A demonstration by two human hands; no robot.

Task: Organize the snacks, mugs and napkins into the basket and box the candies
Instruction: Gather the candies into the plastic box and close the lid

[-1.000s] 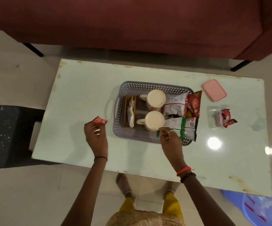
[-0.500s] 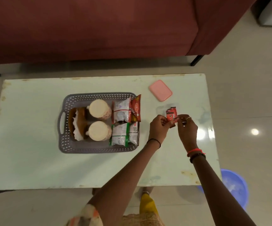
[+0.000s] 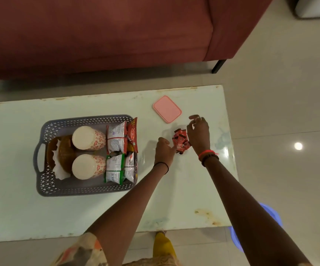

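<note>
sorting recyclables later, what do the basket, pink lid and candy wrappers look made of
Basket: likely moulded grey plastic, matte, with perforated lattice walls. Pink lid: probably smooth plastic, rounded corners, even colour. Candy wrappers: seemingly thin glossy film, crinkled and catching light.

A single head-worn wide-angle camera looks steeply down from above the near long edge of the pale table, at standing height. It faces forward toward the maroon sofa, which fills the frame from ten to one o'clock. The grey basket sits at about nine o'clock of centre, the pink lid just past centre toward twelve. Both forearms enter from six o'clock, close to the lens. Tiled floor takes the three o'clock side. No second view exists, so nothing overlaps.
</note>
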